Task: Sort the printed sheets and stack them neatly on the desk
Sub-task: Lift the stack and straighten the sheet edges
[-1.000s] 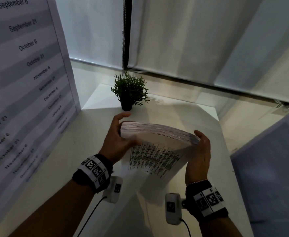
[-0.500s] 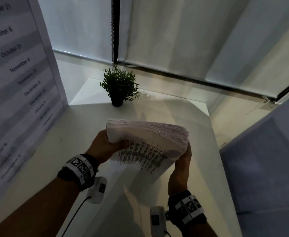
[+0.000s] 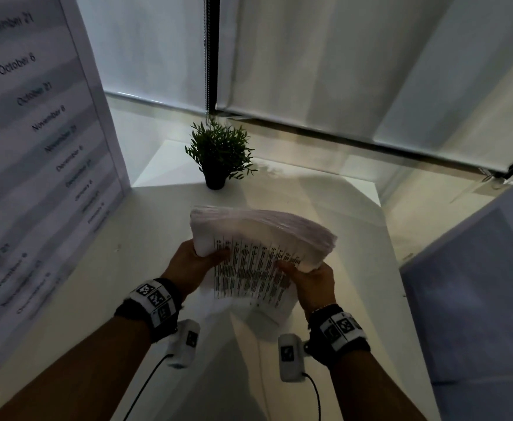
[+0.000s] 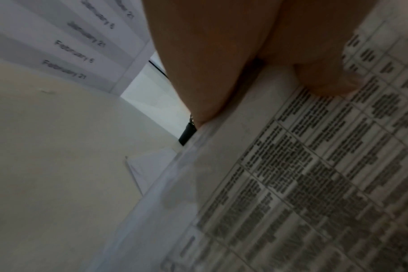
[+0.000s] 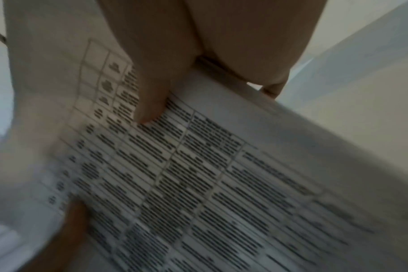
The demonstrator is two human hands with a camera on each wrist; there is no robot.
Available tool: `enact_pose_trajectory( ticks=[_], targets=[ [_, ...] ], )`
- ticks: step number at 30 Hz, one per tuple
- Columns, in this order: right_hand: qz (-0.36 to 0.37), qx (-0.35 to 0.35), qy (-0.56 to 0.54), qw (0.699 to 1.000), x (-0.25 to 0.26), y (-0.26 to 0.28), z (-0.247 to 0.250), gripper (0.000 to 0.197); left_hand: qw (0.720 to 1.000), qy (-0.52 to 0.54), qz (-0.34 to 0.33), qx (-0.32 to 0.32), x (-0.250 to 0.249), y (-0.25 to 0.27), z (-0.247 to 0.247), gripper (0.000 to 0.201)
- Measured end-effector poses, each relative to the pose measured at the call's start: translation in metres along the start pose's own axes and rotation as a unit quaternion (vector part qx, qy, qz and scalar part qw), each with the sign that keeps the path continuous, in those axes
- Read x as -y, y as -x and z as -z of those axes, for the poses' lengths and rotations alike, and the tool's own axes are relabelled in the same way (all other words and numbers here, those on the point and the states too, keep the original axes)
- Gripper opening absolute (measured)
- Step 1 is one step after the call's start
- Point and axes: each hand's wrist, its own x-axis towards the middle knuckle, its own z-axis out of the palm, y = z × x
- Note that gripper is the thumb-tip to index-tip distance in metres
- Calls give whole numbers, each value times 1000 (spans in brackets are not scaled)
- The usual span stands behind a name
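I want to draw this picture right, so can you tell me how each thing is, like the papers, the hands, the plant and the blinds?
Stack of printed sheets: held upright above the desk, edges uneven.
Left hand: grips the stack's left side.
Right hand: grips the stack's right side.
Desk: white.
Potted plant: upright at the desk's far end.
Blinds: lowered.

The wall chart (image 3: pixel 36 123) lists dates: "October 6", "February 21".

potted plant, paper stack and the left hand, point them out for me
potted plant (image 3: pixel 218 151): head view, on its green leaves.
paper stack (image 3: pixel 258 229): head view, on the bare upper part of the facing sheet.
left hand (image 3: pixel 192 264): head view, on the back of the hand.
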Motion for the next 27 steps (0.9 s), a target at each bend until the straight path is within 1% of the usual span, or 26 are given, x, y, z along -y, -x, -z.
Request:
enact_pose_trajectory(
  ticks=[2,3,4,5,6,7,8,9,10,11,12,13,14,15,16,17,19,20,21,22,23,24,25,26,27],
  targets=[
    [28,5,6,1000,12,4,-1,31,1000,5,-4,-1,-7,4,6,44],
    [46,13,9,999,19,6,-1,27,1000,-5,-14,-11,-13,5,11,49],
    [64,22,15,998,27,9,0,24,999,-24,-34,-27,-22,6,15,52],
    [84,32,30,996,34,10,0,20,995,-52,-65,-50,-31,7,19,60],
    [110,42,54,992,42,11,1,18,987,-92,-107,-77,-42,9,24,74],
    [136,50,86,986,49,12,2,16,971,-145,-158,-103,-55,13,28,90],
    [163,58,119,978,56,12,3,15,944,-211,-219,-128,-72,19,30,105],
    [190,71,153,967,63,12,2,12,906,-282,-282,-141,-89,25,30,115],
    [222,82,204,950,70,12,-1,10,867,-348,-330,-136,-105,31,28,118],
    [262,89,267,923,77,13,-4,12,838,-405,-350,-106,-120,35,26,114],
    [299,91,330,891,84,14,-7,17,822,-443,-355,-54,-130,36,24,99],
    [324,90,373,865,91,16,-11,21,820,-451,-352,4,-133,33,23,72],
    [335,87,392,852,98,17,-14,23,832,-435,-341,53,-134,32,22,41],
    [331,87,394,853,102,17,-16,23,857,-396,-322,72,-131,31,22,18],
    [320,87,390,859,104,16,-14,22,887,-351,-293,65,-127,32,24,7],
    [305,85,392,864,105,15,-10,23,909,-321,-263,42,-121,31,27,4],
    [263,76,428,861,94,12,6,28,931,-293,-217,-5,-106,27,41,29],
    [234,69,459,854,88,11,16,30,943,-272,-190,-25,-96,23,51,38],
    [203,59,475,854,80,10,25,29,956,-244,-156,-48,-84,21,64,39],
    [185,42,455,870,72,9,34,25,970,-203,-121,-63,-75,18,75,34],
    [173,22,390,904,62,8,41,24,981,-155,-93,-73,-64,16,84,25],
    [156,3,290,944,52,7,47,29,988,-110,-80,-75,-57,16,90,15],
    [127,-2,164,978,45,7,50,38,992,-70,-72,-73,-51,16,93,9],
    [88,6,51,995,38,8,50,46,995,-32,-61,-67,-47,17,93,8],
    [50,20,-28,998,32,7,48,51,997,1,-49,-60,-42,17,92,12]
  ],
)
